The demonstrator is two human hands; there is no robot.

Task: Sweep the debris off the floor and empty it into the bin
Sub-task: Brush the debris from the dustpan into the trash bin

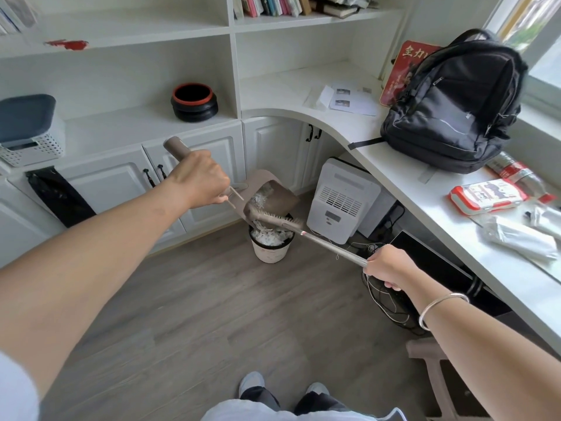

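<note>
A taupe dustpan [274, 197] hangs tilted over a small white bin [271, 250] on the wooden floor. My left hand [198, 179] grips the dustpan handle [176, 148]. White shredded debris [258, 199] lies inside the pan and fills the bin to its rim. My right hand [388, 267] grips the metal shaft of a broom [331, 246]. The broom's brush head [277, 218] rests against the pan's lower lip, right above the bin.
White cabinets [121, 180] stand behind the bin, a white appliance [341, 199] just to its right under the curved desk [394, 177]. Cables [385, 302] trail on the floor by my right hand. A backpack [452, 107] sits on the desk. A stool [431, 369] stands lower right.
</note>
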